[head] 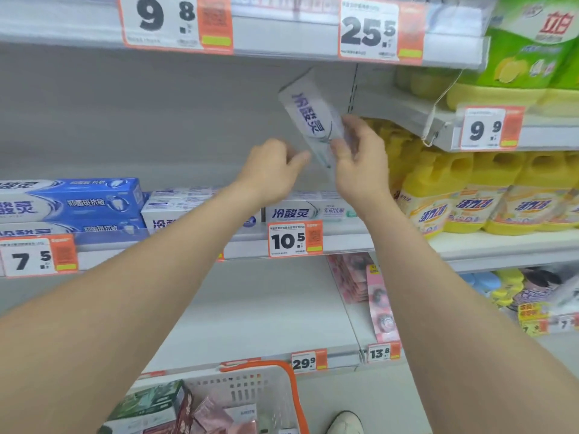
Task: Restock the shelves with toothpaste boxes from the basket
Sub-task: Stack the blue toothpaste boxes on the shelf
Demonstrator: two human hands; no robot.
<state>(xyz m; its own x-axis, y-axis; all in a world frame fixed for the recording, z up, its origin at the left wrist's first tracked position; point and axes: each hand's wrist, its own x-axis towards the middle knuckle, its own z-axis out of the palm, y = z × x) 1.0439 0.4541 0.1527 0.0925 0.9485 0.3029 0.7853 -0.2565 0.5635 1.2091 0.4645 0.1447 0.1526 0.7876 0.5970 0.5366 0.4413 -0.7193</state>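
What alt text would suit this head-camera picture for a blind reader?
A person's right hand holds a white toothpaste box tilted above a shelf of stacked toothpaste boxes, the left hand close beside its lower end. An orange-rimmed basket of goods sits below; yellow bottles stand to the right.

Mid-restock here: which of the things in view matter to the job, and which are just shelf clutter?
Job: toothpaste box pinched in right hand; left hand beside it; basket; shelved toothpaste boxes.
Not the job: yellow bottles; green packs; pink packs.
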